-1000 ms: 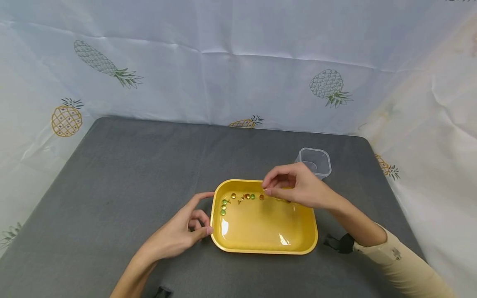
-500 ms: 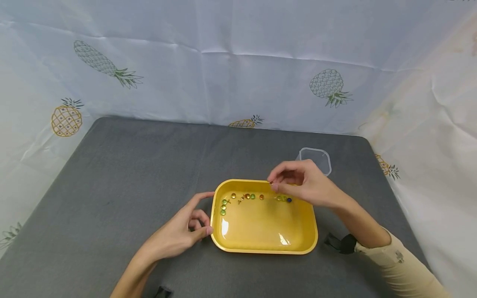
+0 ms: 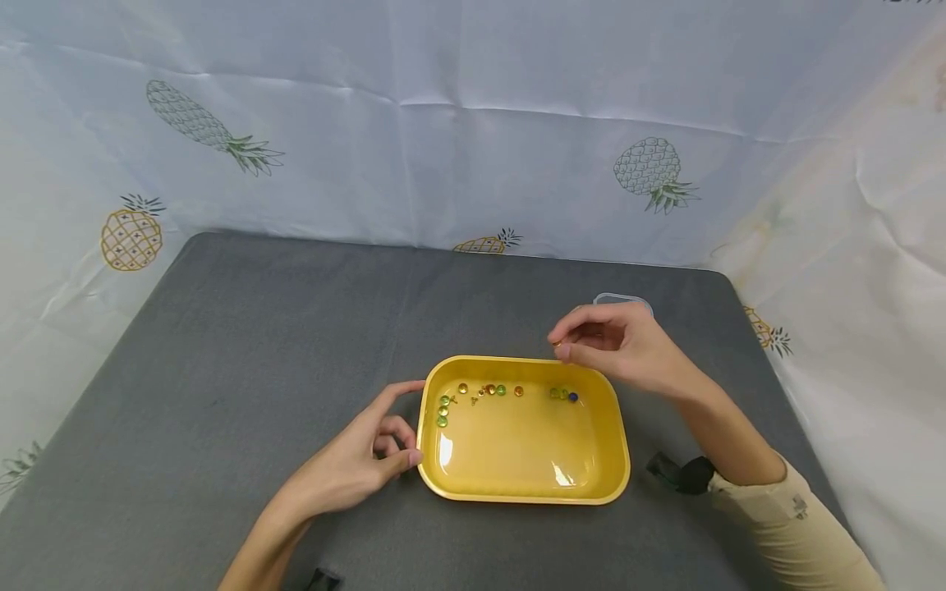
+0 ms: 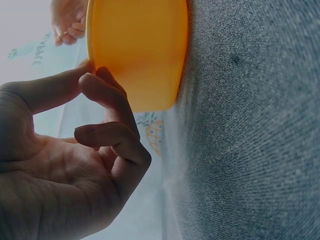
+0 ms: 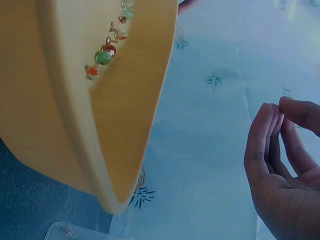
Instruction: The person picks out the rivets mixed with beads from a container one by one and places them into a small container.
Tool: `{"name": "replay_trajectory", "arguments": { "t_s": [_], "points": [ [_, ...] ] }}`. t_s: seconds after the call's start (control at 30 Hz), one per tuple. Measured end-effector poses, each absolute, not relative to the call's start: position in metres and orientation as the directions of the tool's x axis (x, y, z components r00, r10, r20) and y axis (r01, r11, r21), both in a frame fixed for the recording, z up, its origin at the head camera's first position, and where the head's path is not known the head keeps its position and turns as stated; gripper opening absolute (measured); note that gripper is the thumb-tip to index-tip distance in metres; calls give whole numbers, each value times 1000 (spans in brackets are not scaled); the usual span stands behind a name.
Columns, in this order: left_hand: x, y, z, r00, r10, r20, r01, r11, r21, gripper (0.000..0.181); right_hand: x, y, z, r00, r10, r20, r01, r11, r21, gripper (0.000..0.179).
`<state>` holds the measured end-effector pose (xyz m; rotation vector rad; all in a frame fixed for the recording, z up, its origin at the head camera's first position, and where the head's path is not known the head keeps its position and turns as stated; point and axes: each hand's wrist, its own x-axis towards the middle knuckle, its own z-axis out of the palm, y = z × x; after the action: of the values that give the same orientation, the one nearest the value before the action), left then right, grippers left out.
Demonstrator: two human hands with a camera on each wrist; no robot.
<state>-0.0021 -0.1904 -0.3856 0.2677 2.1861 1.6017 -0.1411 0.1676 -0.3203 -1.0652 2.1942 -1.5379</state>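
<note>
The yellow tray (image 3: 525, 460) lies on the grey table. My left hand (image 3: 369, 451) grips its left side: in the left wrist view the thumb lies on the tray's rim (image 4: 90, 35) and curled fingers touch the wall below. Above the far right rim, my right hand (image 3: 628, 345) pinches a small gold-coloured piece (image 3: 557, 343) between thumb and fingertips; its kind is too small to tell. Inside the tray, green marbles (image 3: 443, 411), a blue marble (image 3: 573, 397) and reddish marbles (image 5: 93, 71) lie along the left and far walls. Small gold screw eyes (image 3: 475, 401) lie among them.
A clear plastic box (image 3: 622, 299) stands behind the tray, mostly hidden by my right hand. A white pineapple-print cloth (image 3: 414, 164) hangs behind and beside the grey table (image 3: 259, 345). A black strap (image 3: 691, 476) is near my right wrist.
My right hand has moved right and away from me, out over the tray's far rim with the small piece, uncovering green and blue marbles and covering the clear box. My left hand has stayed put.
</note>
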Motion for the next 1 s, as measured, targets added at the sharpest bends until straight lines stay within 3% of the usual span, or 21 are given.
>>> {"name": "replay_trajectory", "arguments": {
  "t_s": [0.23,0.57,1.0],
  "points": [
    [-2,-190,-386,-895,391,-214,-86,319,944,80,-146,174,-319,-725,-660,197,-423,202,-883,19],
    [-2,-190,-386,-896,384,-221,-91,328,940,80,-152,185,-316,-818,-562,125,-365,337,-868,15],
    [-2,-191,-386,-894,393,-215,-87,319,944,80,-165,203,-320,-857,-494,145,-370,395,-841,15]
  ]
}}
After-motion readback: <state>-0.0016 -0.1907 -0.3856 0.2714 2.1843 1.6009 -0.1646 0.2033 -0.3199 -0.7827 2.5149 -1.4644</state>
